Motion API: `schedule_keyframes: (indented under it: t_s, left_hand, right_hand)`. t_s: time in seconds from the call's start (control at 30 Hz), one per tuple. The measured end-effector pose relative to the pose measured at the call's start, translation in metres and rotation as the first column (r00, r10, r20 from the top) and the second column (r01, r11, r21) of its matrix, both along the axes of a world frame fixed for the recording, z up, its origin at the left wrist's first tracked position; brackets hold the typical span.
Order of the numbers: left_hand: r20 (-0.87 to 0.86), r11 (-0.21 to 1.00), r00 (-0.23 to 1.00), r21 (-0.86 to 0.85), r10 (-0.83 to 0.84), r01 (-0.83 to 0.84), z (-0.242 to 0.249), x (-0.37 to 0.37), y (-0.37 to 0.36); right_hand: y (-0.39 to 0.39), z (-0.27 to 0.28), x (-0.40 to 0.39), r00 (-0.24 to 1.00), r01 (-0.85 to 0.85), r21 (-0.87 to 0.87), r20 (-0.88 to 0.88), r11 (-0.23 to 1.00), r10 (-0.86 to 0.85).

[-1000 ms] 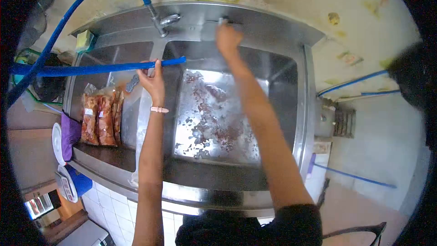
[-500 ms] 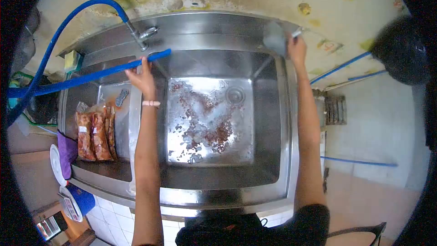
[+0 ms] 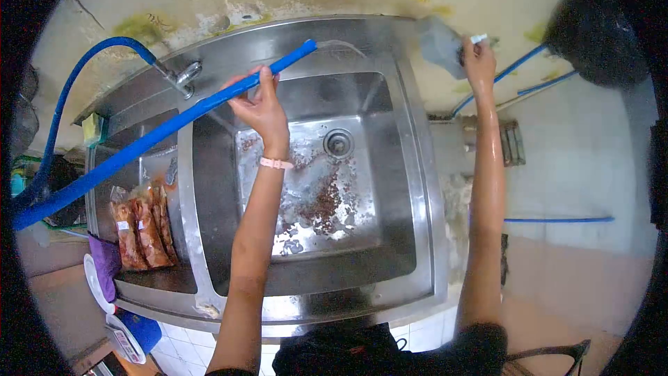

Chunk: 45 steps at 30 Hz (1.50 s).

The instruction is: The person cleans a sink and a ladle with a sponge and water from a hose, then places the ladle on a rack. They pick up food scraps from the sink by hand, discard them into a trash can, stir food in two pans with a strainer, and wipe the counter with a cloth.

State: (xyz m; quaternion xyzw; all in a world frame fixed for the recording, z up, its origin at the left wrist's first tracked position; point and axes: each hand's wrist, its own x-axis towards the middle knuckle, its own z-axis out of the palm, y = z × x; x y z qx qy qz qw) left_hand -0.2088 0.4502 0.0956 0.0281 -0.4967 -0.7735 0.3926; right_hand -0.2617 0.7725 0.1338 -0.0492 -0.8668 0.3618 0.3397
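My left hand [image 3: 261, 106] is closed around a blue hose [image 3: 209, 104] near its end, above the back of the large sink basin [image 3: 316, 264]. A thin arc of water [image 3: 341, 44] leaves the hose end toward the right. My right hand [image 3: 479, 66] grips a translucent grey plastic container [image 3: 440, 43], blurred, past the sink's back right corner; a small white part [image 3: 478, 39] shows at the fingers. Wet reddish-brown bits [image 3: 327, 195] lie scattered over the basin floor below, near the drain [image 3: 339, 143].
Packs of reddish meat [image 3: 145, 233] in clear plastic lie in the left basin. The tap [image 3: 182, 80] feeds the hose at the back. A yellow sponge [image 3: 92, 127] sits at the left corner, and a purple cloth [image 3: 104, 264] hangs over the left edge. A black round object [image 3: 598, 35] hangs at right.
My left hand has carried the hose end right and up, toward the back right of the sink. My right hand has shifted slightly right with the container. The view has turned and moved right.
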Motion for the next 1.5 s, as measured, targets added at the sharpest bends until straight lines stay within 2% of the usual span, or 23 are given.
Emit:
schedule_keyframes:
  t_s: [0.07, 0.13, 0.2, 0.23, 0.27, 0.37, 0.4, 0.47, 0.5, 0.53, 0.63, 0.67, 0.73, 0.83, 0.93, 1.0, 1.07, 1.1, 1.27, 1.33, 1.4, 1.47, 1.5]
  left_hand:
    - [0.002, 1.000, 1.000, -0.016, -0.003, 0.003, 0.004, 0.003, 0.010]
    - [-0.044, 0.999, 0.999, 0.046, -0.014, 0.016, 0.007, 0.005, 0.018]
    - [-0.036, 0.999, 0.999, 0.027, -0.038, 0.039, 0.007, 0.002, 0.022]
    - [-0.025, 0.998, 0.998, 0.008, -0.060, 0.060, 0.006, 0.001, 0.023]
    - [-0.026, 0.998, 0.998, 0.007, -0.054, 0.054, 0.006, 0.002, 0.025]
    - [-0.033, 0.993, 0.993, 0.023, -0.112, 0.112, 0.004, 0.018, 0.031]
    - [-0.032, 0.994, 0.994, 0.022, -0.105, 0.106, 0.002, 0.028, 0.031]
    - [0.034, 0.985, 0.985, -0.025, -0.170, 0.171, 0.000, 0.045, 0.028]
    - [0.006, 0.986, 0.986, -0.033, -0.166, 0.166, -0.006, 0.045, 0.022]
    - [0.006, 0.987, 0.988, -0.037, -0.153, 0.153, -0.011, 0.041, 0.012]
    - [-0.038, 0.981, 0.991, -0.139, 0.131, -0.135, -0.020, 0.011, -0.030]
    - [-0.039, 0.979, 0.989, -0.142, 0.144, -0.149, -0.025, 0.000, -0.051]
    - [0.003, 0.931, 0.958, -0.237, 0.286, -0.277, -0.038, -0.016, -0.094]
    - [0.035, 0.877, 0.916, -0.309, 0.399, -0.369, -0.048, -0.011, -0.138]
    - [-0.014, 0.858, 0.881, -0.220, 0.472, -0.464, -0.064, -0.005, -0.174]
    - [0.003, 0.857, 0.873, -0.195, 0.487, -0.478, -0.064, 0.006, -0.189]
    - [0.045, 0.762, 0.807, -0.364, 0.589, -0.536, -0.065, 0.015, -0.207]
    - [0.006, 0.729, 0.791, -0.394, 0.611, -0.560, -0.065, 0.020, -0.209]
    - [0.064, 0.782, 0.863, -0.462, 0.501, -0.420, -0.066, 0.051, -0.204]
    - [0.115, 0.857, 0.892, -0.352, 0.438, -0.375, -0.070, 0.059, -0.200]
    - [0.167, 0.885, 0.904, -0.332, 0.394, -0.325, -0.069, 0.069, -0.192]
    - [0.237, 0.830, 0.900, -0.520, 0.365, -0.200, -0.069, 0.078, -0.178]
    - [0.249, 0.912, 0.934, -0.383, 0.256, -0.148, -0.073, 0.079, -0.168]
  right_hand:
    - [0.002, 0.000, -0.003, 0.999, 0.007, 0.030, 0.038, 1.000, -0.008]
    - [0.004, -0.002, -0.011, 0.997, 0.014, 0.058, 0.074, 0.998, -0.018]
    - [-0.008, -0.001, -0.017, 0.995, -0.045, 0.075, 0.093, 0.996, 0.038]
    - [-0.014, 0.000, -0.019, 0.979, -0.044, -0.008, 0.198, 0.999, 0.045]
    - [-0.020, -0.005, -0.024, 0.979, -0.050, -0.009, 0.198, 0.999, 0.050]
    - [-0.036, -0.018, -0.044, 0.980, -0.029, 0.148, 0.198, 0.989, -0.001]
    - [-0.040, -0.028, -0.052, 0.980, -0.036, 0.147, 0.199, 0.989, 0.006]
    - [-0.053, -0.043, -0.064, 0.994, -0.003, 0.309, 0.105, 0.951, -0.031]
    - [-0.061, -0.046, -0.068, 0.975, -0.023, 0.287, 0.217, 0.958, -0.042]
    - [-0.069, -0.050, -0.071, 0.976, -0.035, 0.283, 0.217, 0.958, -0.029]
    - [-0.095, -0.062, -0.080, 0.971, -0.087, 0.226, 0.235, 0.970, 0.032]
    - [-0.099, -0.069, -0.085, 0.976, -0.067, 0.244, 0.215, 0.967, 0.013]
    - [-0.108, -0.071, -0.089, 0.981, -0.054, 0.264, 0.192, 0.963, 0.002]
    - [-0.120, -0.059, -0.085, 0.957, -0.105, 0.208, 0.288, 0.972, 0.041]
    - [-0.121, -0.059, -0.089, 0.945, -0.138, 0.274, 0.325, 0.952, 0.043]
    - [-0.123, -0.059, -0.087, 0.965, -0.143, 0.409, 0.260, 0.901, 0.034]
    - [-0.128, -0.064, -0.086, 0.966, -0.154, 0.405, 0.254, 0.902, 0.051]
    - [-0.131, -0.068, -0.085, 0.967, -0.156, 0.394, 0.248, 0.906, 0.059]
    - [-0.140, -0.099, -0.074, 0.967, -0.111, 0.512, 0.253, 0.852, -0.026]
    - [-0.134, -0.117, -0.075, 0.935, -0.123, 0.485, 0.348, 0.866, -0.063]
    - [-0.131, -0.117, -0.073, 0.926, -0.130, 0.458, 0.373, 0.880, -0.057]
    - [-0.126, -0.120, -0.072, 0.908, -0.148, 0.395, 0.417, 0.907, -0.034]
    - [-0.122, -0.121, -0.072, 0.906, -0.141, 0.399, 0.422, 0.906, -0.044]
